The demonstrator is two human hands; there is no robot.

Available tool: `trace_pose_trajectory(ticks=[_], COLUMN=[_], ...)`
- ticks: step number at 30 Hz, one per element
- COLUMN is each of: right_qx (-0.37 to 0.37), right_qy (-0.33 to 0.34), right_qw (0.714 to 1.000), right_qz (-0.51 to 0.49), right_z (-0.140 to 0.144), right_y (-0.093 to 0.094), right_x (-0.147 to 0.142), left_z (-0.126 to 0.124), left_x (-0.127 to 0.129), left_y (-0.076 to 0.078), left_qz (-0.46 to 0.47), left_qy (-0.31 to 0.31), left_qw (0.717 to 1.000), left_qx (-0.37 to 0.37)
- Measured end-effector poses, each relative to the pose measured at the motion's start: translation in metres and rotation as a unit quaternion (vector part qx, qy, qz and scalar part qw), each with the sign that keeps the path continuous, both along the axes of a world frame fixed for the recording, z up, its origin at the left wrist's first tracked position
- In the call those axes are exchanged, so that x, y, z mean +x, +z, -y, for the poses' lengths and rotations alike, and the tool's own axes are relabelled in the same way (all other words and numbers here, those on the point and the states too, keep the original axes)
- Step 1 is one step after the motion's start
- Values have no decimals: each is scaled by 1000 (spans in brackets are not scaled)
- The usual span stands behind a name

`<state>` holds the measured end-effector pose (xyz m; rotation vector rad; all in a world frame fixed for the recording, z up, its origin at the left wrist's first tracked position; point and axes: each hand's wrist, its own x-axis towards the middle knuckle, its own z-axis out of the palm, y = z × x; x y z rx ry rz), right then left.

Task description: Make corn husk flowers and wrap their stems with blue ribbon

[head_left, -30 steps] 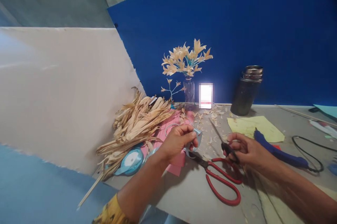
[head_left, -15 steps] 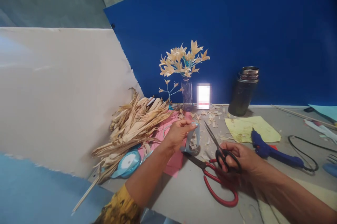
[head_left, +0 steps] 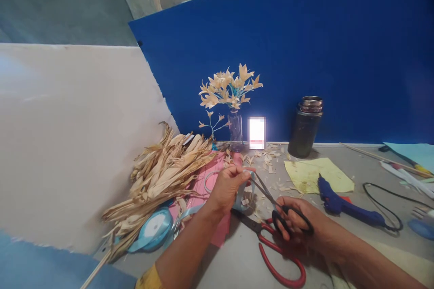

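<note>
ribbon [head_left: 244, 186] pinched taut in the left hand [head_left: 226, 186] so the black scissors [head_left: 271, 201], gripped open-bladed by the right hand [head_left: 295, 221] at 3 o'clock, can bite it.

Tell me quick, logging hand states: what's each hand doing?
Left hand: pinching light blue ribbon.
Right hand: closed on black-handled scissors, blades at the ribbon.

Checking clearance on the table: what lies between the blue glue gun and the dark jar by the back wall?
In the head view, a yellow sheet of paper lies flat between the blue glue gun and the dark jar, with small husk scraps just left of it.
</note>
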<state>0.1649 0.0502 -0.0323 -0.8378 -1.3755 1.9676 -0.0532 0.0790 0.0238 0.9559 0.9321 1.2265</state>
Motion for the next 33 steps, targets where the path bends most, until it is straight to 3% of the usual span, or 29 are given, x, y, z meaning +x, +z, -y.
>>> trace_pose_trajectory(ticks=[6,11,14,25,30,33], right_qx=[18,27,31,-2,-60,-100], right_qy=[1,-1,-7,-16,39,33], right_qw=[1000,999,999,999,997,990], right_qz=[-20,19,36,46,-40,-91], right_z=[-9,-3,-1,-3,9,19], right_y=[-17,0,6,-2,2,5], right_x=[2,1,0,-1,-2,-3], left_z=[5,6,6,3,7,8], left_x=[1,7,9,12,12,11], left_y=[-11,-21,-22,-32,-26,-21], left_qz=[-33,-6,-17,-12,-69,-82], left_qy=[-35,-78,-66,-20,-9,2], left_qw=[999,997,998,1000,997,996], left_qx=[4,-6,-7,16,31,43])
